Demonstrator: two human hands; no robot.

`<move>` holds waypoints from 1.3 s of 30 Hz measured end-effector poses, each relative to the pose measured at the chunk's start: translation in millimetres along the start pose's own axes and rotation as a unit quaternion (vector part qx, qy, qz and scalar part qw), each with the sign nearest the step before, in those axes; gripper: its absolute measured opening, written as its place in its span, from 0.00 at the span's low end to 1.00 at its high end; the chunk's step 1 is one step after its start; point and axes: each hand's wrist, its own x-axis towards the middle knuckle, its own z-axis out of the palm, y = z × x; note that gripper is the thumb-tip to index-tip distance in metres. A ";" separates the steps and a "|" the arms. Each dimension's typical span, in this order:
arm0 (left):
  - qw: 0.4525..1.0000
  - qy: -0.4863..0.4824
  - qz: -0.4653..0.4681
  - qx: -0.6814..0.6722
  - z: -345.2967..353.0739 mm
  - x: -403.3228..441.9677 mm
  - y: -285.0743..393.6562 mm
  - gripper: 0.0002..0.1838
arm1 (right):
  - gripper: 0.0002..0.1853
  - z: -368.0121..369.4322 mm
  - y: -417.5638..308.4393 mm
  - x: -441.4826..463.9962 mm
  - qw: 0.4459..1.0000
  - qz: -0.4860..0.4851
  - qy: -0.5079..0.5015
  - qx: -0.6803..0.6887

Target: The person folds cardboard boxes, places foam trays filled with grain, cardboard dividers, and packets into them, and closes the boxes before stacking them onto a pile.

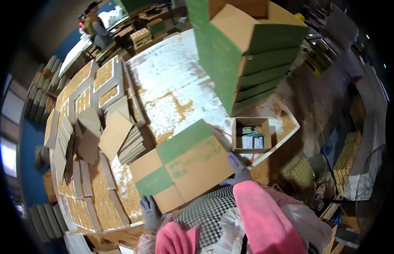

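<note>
A green and brown cardboard box (201, 163) with closed flaps lies in front of me, at the near side of the white table. My left hand (151, 213), in a grey-purple glove, presses against its near left corner with the fingers extended. At the near right corner is my right hand (238, 171), gloved alike, its thumb and fingers set around the corner. Both hands hold the box from opposite sides; their palms are hidden. Just beyond my right hand, a small open carton (250, 148) contains small packets.
Tall stacked green boxes (222, 63) rise beyond the small carton. Cardboard sheets (116, 133) lean in piles at left, among white-framed trays (104, 75) of yellowish pieces. Yellowish crumbs lie on the white tabletop (171, 55). A person (97, 27) stands far back left.
</note>
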 end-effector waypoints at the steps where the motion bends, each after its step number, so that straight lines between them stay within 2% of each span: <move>1: 1.000 0.012 0.000 -0.020 -1.3 -3.0 3.5 0.61 | 0.58 -4.7 2.2 -1.3 1.000 -0.008 -0.001 -0.004; 4: 0.981 0.042 0.004 -0.190 -25.3 -13.0 13.8 0.53 | 0.56 -37.2 -18.2 20.3 0.997 -0.080 -0.006 -0.023; 5: 0.958 0.049 -0.008 -0.281 -35.7 -15.6 13.3 0.51 | 0.54 -51.5 -39.1 35.2 0.997 -0.079 -0.013 -0.020; 6: 0.928 0.060 -0.015 -0.368 -55.7 -14.0 15.5 0.48 | 0.53 -65.6 -67.6 51.8 0.997 -0.076 -0.018 -0.017; 8: 0.798 -0.009 -0.144 -0.585 -124.2 -13.5 25.6 0.42 | 0.49 -96.7 -135.7 91.6 0.993 -0.097 -0.044 0.059; 10: 0.883 -0.050 -0.040 -0.464 -188.6 -9.1 25.4 0.37 | 0.44 -115.8 -187.5 130.4 0.971 -0.170 -0.110 0.126; 11: 0.911 -0.069 -0.002 -0.406 -222.6 -5.2 30.8 0.36 | 0.39 -116.3 -210.3 153.8 0.938 -0.110 -0.190 0.267; 12: 0.928 -0.094 0.003 -0.360 -248.5 9.8 54.8 0.36 | 0.35 -114.2 -226.9 173.4 0.878 -0.043 -0.262 0.398; 13: 0.955 -0.100 -0.062 -0.273 -255.8 32.6 65.3 0.36 | 0.32 -99.1 -213.5 191.9 0.928 -0.247 -0.168 0.223; 14: 0.971 -0.104 -0.119 -0.180 -256.4 52.1 71.1 0.35 | 0.30 -79.8 -186.8 210.4 0.900 -0.431 -0.051 0.028; 15: 0.980 0.107 0.005 -0.167 -235.9 71.7 65.9 0.35 | 0.33 -59.7 -171.2 223.4 0.935 -0.329 -0.083 0.102; 16: 0.929 0.312 0.133 -0.148 -209.0 96.7 60.4 0.34 | 0.36 -32.0 -161.2 237.3 0.953 -0.222 -0.110 0.175; 17: 0.862 0.340 0.284 0.244 -192.0 107.3 50.4 0.33 | 0.39 -6.8 -160.4 252.9 0.953 -0.115 -0.130 0.250; 18: 0.881 0.299 0.358 0.079 -169.6 110.2 77.4 0.30 | 0.45 6.2 -171.9 251.5 0.972 -0.131 -0.094 0.171; 19: 0.945 0.165 0.282 0.015 -159.3 99.0 113.3 0.30 | 0.52 19.2 -183.5 249.9 0.984 -0.142 -0.056 0.091; 20: 0.906 -0.002 0.346 0.245 -113.6 120.2 92.1 0.38 | 0.63 25.5 -187.1 229.3 0.954 -0.255 0.033 -0.152; 21: 0.923 0.077 0.339 0.163 -126.3 116.2 90.0 0.39 | 0.69 13.9 -188.2 228.0 0.974 -0.194 -0.088 -0.082; 22: 0.929 0.157 0.326 0.082 -143.2 112.1 87.7 0.40 | 0.76 0.1 -192.8 228.7 0.970 -0.133 -0.204 -0.007; 23: 0.930 0.247 0.257 0.093 -189.9 107.1 95.9 0.43 | 0.73 -15.3 -197.6 224.3 0.956 -0.091 -0.238 -0.148; 24: 0.914 0.346 0.168 0.129 -205.1 113.8 93.9 0.46 | 0.71 -8.7 -179.4 220.5 0.946 -0.121 -0.213 -0.214; 26: 0.921 0.332 0.148 0.139 -213.6 112.9 97.0 0.46 | 0.56 -6.0 -176.8 215.7 0.962 -0.111 -0.179 -0.173; 27: 0.917 0.357 0.146 0.105 -205.5 103.4 106.2 0.44 | 0.48 -8.6 -163.1 216.5 0.984 -0.106 -0.137 -0.028; 28: 0.918 0.343 0.149 0.130 -198.3 92.3 109.3 0.42 | 0.40 -11.2 -150.1 218.4 0.983 -0.106 -0.091 0.120; 29: 0.906 0.308 0.208 0.201 -180.0 86.4 95.8 0.41 | 0.27 -18.6 -157.5 209.8 0.953 -0.102 0.064 0.278; 30: 0.920 0.297 0.250 0.058 -160.0 77.6 98.7 0.28 | 0.22 -43.2 -143.5 199.8 0.929 -0.134 0.115 0.324; 31: 0.935 0.263 0.235 0.037 -159.0 74.6 94.6 0.23 | 0.22 -85.5 -187.6 166.8 0.909 -0.151 0.043 0.387; 32: 0.949 0.229 0.217 0.012 -160.4 74.1 89.4 0.19 | 0.23 -77.9 -183.7 161.5 0.910 -0.183 0.011 0.372; 33: 0.944 0.252 0.212 -0.008 -149.7 92.1 79.0 0.13 | 0.25 -64.4 -177.4 147.6 0.911 -0.206 -0.020 0.358; 34: 0.945 0.224 0.234 -0.043 -151.0 117.2 68.6 0.15 | 0.28 -58.2 -170.2 133.4 0.912 -0.219 -0.050 0.344; 35: 0.940 0.145 0.289 -0.106 -162.4 144.1 57.4 0.16 | 0.34 -71.1 -181.0 151.7 0.902 -0.421 -0.076 -0.056; 36: 0.923 0.066 0.340 -0.167 -171.8 162.0 52.1 0.18 | 0.36 -62.2 -194.4 166.5 0.934 -0.334 -0.052 -0.116; 38: 0.931 0.018 0.343 0.120 -184.1 150.0 91.8 0.23 | 0.34 -17.8 -151.7 199.3 0.954 -0.180 -0.199 -0.134; 39: 0.974 0.120 0.191 0.030 -176.0 121.5 120.7 0.26 | 0.33 -15.6 -145.2 194.3 0.970 -0.144 -0.191 0.033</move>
